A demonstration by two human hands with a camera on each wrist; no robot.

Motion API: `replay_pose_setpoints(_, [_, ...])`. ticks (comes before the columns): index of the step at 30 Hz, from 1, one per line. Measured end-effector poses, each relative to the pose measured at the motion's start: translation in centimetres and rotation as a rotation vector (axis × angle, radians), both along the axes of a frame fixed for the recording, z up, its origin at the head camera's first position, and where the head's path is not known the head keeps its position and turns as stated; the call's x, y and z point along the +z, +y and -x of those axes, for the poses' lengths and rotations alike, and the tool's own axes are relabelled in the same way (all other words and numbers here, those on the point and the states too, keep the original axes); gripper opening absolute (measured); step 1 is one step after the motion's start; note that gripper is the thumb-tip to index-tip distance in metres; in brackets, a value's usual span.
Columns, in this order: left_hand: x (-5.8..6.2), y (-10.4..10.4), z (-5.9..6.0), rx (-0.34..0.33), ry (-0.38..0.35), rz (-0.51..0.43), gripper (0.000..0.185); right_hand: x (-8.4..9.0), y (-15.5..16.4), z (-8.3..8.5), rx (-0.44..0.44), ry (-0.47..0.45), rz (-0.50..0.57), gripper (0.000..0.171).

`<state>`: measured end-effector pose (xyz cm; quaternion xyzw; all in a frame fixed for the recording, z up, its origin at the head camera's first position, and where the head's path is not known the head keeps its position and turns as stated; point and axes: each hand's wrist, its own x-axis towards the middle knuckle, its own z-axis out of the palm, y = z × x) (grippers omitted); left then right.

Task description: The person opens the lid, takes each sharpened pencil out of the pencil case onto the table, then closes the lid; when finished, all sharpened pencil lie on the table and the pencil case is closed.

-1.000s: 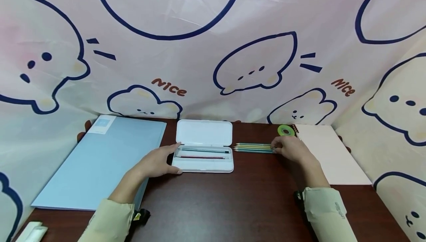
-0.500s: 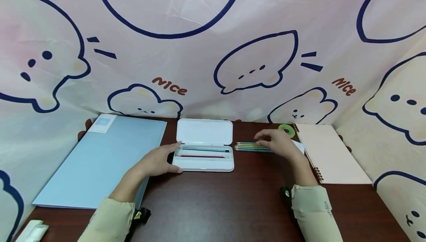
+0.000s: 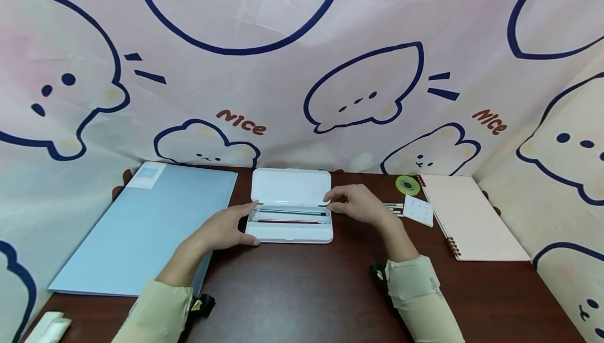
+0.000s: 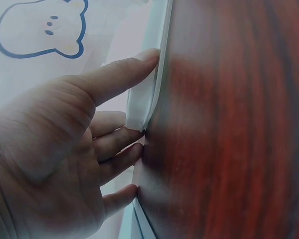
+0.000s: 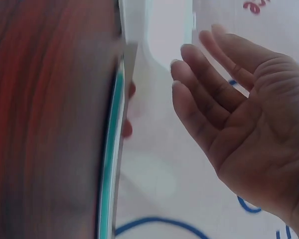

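A white pencil case [image 3: 294, 234] lies with its lid open on the brown table. Inside it are a green pencil [image 3: 290, 212] and a dark red pencil [image 3: 288, 221]. My left hand [image 3: 219, 231] holds the case's left end, thumb at the front edge and index finger at the back. My right hand [image 3: 358, 204] hovers by the case's right end, over a row of pencils that it mostly hides. Only the ends of those pencils [image 3: 394, 206] show to its right. In the right wrist view, the fingers [image 5: 204, 89] are loosely bent with nothing between them, above a green pencil [image 5: 108, 154].
A blue folder [image 3: 151, 227] lies at left, under my left forearm. To the right are a small white card [image 3: 418, 211], a green ring-shaped roll [image 3: 408, 185] and a spiral notebook [image 3: 476, 220]. A pale object [image 3: 49, 327] sits at the front left. A printed cloth stands behind.
My right hand has moved left from the far end of the pencils to the case's right end, uncovering the white card. My left hand stays on the case.
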<state>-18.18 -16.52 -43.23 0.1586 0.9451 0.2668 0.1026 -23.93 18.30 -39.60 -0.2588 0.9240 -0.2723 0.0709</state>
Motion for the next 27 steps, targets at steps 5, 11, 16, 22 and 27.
replay_pose_setpoints(5, [0.0, 0.1, -0.1, 0.002, -0.003, -0.001, 0.100, -0.3, -2.2, -0.3, 0.064, 0.008, -0.039, 0.019])
replay_pose_setpoints(11, [0.1, 0.2, 0.0, 0.003, 0.001, 0.003, 0.100, -1.0, -3.6, -0.6, 0.135, -0.053, -0.067, 0.022])
replay_pose_setpoints(16, [0.0, 0.0, -0.1, 0.001, 0.004, 0.001, 0.101, -1.3, -4.0, -0.9, 0.155, -0.090, -0.076, 0.021])
replay_pose_setpoints(22, [0.0, 0.0, 0.0, 0.002, 0.006, -0.001, 0.100, -1.4, -4.3, -0.9, 0.188, -0.090, -0.116, 0.019])
replay_pose_setpoints(27, [-0.1, 0.1, 0.1, 0.008, -0.004, -0.001, 0.100, -1.5, -4.5, -0.8, 0.199, -0.086, -0.157, 0.019])
